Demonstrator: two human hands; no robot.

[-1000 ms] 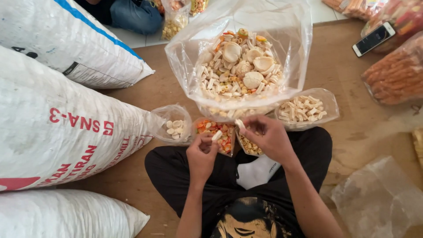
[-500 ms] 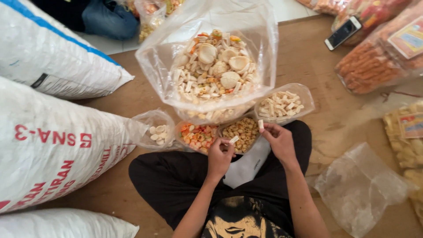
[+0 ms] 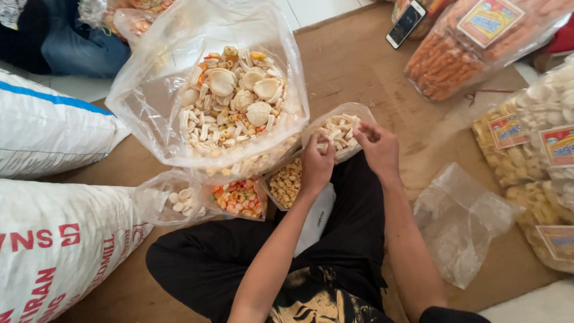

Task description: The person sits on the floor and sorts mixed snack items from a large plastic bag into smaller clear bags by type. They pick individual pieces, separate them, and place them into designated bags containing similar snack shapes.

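Observation:
I sit cross-legged on a brown floor. My left hand (image 3: 317, 164) and my right hand (image 3: 378, 146) meet over a small clear bag of white stick crackers (image 3: 336, 130). The left fingers curl down at its near rim and are hidden. My right fingertips are pinched at the rim's right side on what looks like a pale stick. Behind stands a big open plastic bag of mixed crackers (image 3: 233, 96). By my knees lie small bags of tan rings (image 3: 287, 182), coloured pieces (image 3: 239, 197) and round white pieces (image 3: 179, 200).
Two large white sacks (image 3: 54, 128) (image 3: 60, 251) lie on the left. An empty clear bag (image 3: 460, 218) rests by my right leg. Sealed snack packets (image 3: 448, 54) (image 3: 526, 155) and a phone (image 3: 405, 24) sit at the right and top. Another person's jeans (image 3: 84, 48) show top left.
Both hands, each pinching a white stick piece, moved away from my lap to the bag of white sticks. The view shifted right, bringing more packets into sight.

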